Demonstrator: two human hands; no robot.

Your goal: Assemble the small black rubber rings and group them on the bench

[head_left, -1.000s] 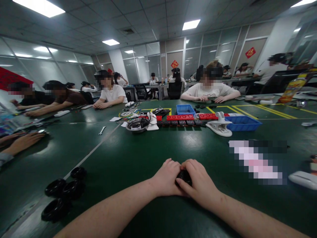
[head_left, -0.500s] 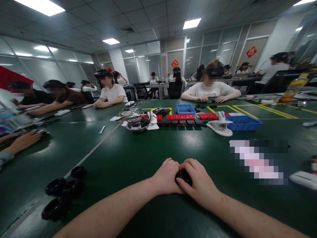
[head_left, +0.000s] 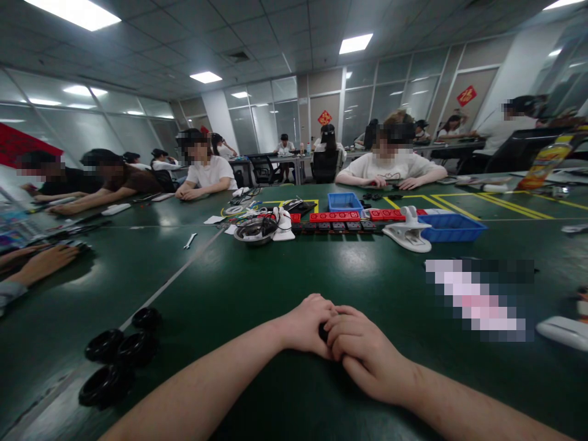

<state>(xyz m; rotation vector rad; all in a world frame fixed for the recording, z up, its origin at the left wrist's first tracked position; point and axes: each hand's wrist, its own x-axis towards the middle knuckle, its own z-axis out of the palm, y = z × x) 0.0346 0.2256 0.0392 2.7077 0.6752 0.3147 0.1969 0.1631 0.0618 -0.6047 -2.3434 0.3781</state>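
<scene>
My left hand [head_left: 309, 324] and my right hand [head_left: 362, 349] meet over the green table, fingers wrapped round one black round part [head_left: 323, 332]. Only a small dark piece of it shows between them; the fingers cover the rest. To the left, several glossy black rings lie in a loose group, among them a front one [head_left: 105, 386] and a back one [head_left: 146, 318].
Across the green table [head_left: 257, 275] are a steel bowl [head_left: 254, 233], a white clamp [head_left: 408, 231], red and black strips, a blue bin [head_left: 452, 228] and a wrench [head_left: 190, 241]. A co-worker's hand [head_left: 48, 263] is at the left edge.
My right hand has turned and closed further over the black part, which now shows much less. My left hand has barely moved.
</scene>
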